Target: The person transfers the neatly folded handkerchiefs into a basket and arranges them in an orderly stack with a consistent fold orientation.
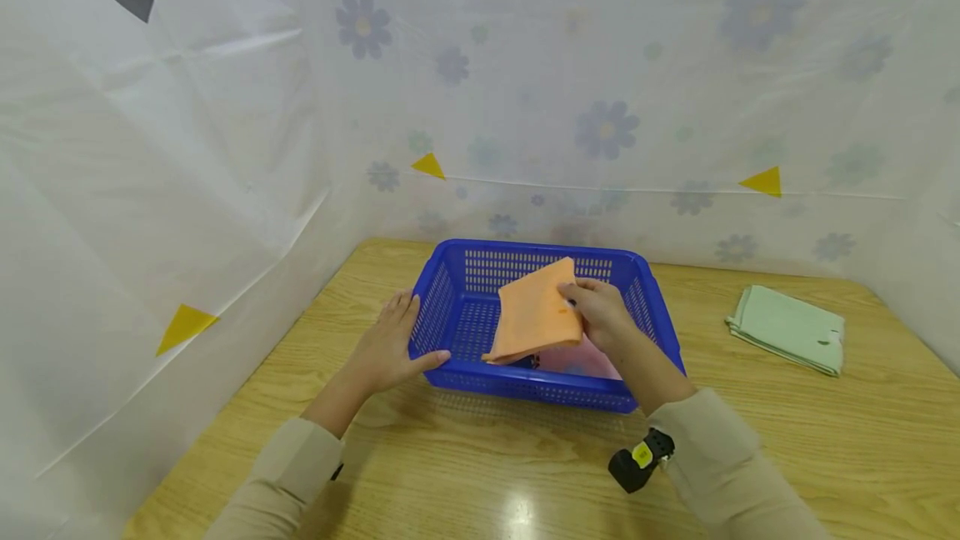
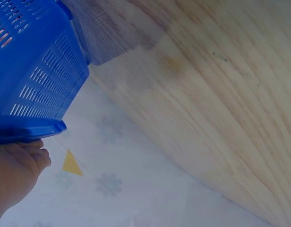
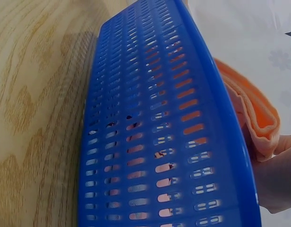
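A blue plastic basket with slotted walls stands on the wooden table. Above its inside, my right hand pinches a folded orange cloth by its right side. The cloth's folded edge shows past the basket rim in the right wrist view. My left hand rests at the basket's front left corner, thumb stretched over the front rim and fingers along the outside of the left wall. Inside the basket, partly hidden under the orange cloth, lie a pink item and something small and dark.
A folded light green cloth lies on the table to the right of the basket. White sheeting with flower prints and triangular markers hangs behind and at the sides. A black wrist device hangs below the right sleeve.
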`<state>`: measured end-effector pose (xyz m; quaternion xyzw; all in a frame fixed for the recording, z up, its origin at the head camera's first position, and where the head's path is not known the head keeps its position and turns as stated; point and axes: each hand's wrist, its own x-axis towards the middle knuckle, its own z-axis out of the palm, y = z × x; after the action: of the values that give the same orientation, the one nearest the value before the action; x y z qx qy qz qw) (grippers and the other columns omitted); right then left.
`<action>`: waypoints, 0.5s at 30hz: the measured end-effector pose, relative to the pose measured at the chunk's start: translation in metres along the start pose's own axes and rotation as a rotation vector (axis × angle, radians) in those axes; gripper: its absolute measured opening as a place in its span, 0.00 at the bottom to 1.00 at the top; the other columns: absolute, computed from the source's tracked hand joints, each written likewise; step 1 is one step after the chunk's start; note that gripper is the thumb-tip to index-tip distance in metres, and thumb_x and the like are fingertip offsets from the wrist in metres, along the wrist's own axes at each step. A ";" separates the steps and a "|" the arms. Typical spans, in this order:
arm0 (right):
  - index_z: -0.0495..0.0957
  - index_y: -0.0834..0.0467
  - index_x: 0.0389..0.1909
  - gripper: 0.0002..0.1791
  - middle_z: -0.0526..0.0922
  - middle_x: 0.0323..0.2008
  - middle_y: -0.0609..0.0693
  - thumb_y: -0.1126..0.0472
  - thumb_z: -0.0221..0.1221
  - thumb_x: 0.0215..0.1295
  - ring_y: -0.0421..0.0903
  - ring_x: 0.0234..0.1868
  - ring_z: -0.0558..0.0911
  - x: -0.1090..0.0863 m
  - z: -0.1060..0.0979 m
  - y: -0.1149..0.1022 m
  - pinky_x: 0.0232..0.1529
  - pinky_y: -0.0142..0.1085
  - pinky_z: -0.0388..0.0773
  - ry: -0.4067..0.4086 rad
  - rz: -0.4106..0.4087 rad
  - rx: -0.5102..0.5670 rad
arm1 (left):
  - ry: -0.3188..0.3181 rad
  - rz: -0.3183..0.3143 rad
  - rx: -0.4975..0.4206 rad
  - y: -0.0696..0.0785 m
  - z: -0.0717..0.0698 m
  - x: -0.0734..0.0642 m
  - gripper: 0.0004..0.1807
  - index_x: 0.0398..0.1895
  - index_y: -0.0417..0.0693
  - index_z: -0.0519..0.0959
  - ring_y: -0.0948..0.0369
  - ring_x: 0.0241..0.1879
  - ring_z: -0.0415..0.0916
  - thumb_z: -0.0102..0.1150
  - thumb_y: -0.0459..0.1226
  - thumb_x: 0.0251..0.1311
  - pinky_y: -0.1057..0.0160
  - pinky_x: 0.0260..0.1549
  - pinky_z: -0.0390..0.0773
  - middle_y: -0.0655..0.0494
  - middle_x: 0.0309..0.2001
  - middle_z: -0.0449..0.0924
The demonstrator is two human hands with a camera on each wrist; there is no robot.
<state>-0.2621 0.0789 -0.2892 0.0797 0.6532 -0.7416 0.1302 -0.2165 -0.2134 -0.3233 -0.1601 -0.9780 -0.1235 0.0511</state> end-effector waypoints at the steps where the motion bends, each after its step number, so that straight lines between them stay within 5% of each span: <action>1: 0.58 0.67 0.66 0.26 0.69 0.57 0.60 0.63 0.48 0.69 0.38 0.36 0.78 0.001 0.001 0.000 0.37 0.26 0.80 -0.002 0.000 0.002 | 0.000 0.000 0.001 0.000 0.000 0.000 0.56 0.71 0.32 0.45 0.43 0.73 0.37 0.49 0.64 0.54 0.46 0.70 0.46 0.36 0.72 0.43; 9: 0.59 0.67 0.65 0.25 0.66 0.60 0.60 0.63 0.47 0.69 0.44 0.48 0.76 0.005 0.009 0.005 0.39 0.26 0.80 0.002 0.016 0.017 | 0.002 0.002 0.011 -0.001 0.001 0.001 0.56 0.71 0.31 0.45 0.43 0.73 0.37 0.48 0.65 0.54 0.45 0.69 0.47 0.35 0.72 0.43; 15: 0.57 0.68 0.66 0.26 0.63 0.64 0.63 0.65 0.45 0.70 0.54 0.62 0.69 0.007 0.016 0.009 0.60 0.40 0.72 -0.006 0.009 0.032 | 0.000 -0.004 0.000 -0.001 0.001 0.000 0.56 0.71 0.31 0.45 0.43 0.73 0.38 0.48 0.65 0.54 0.44 0.69 0.48 0.36 0.72 0.43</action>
<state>-0.2651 0.0620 -0.2972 0.0826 0.6405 -0.7517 0.1340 -0.2173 -0.2136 -0.3243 -0.1582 -0.9783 -0.1239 0.0509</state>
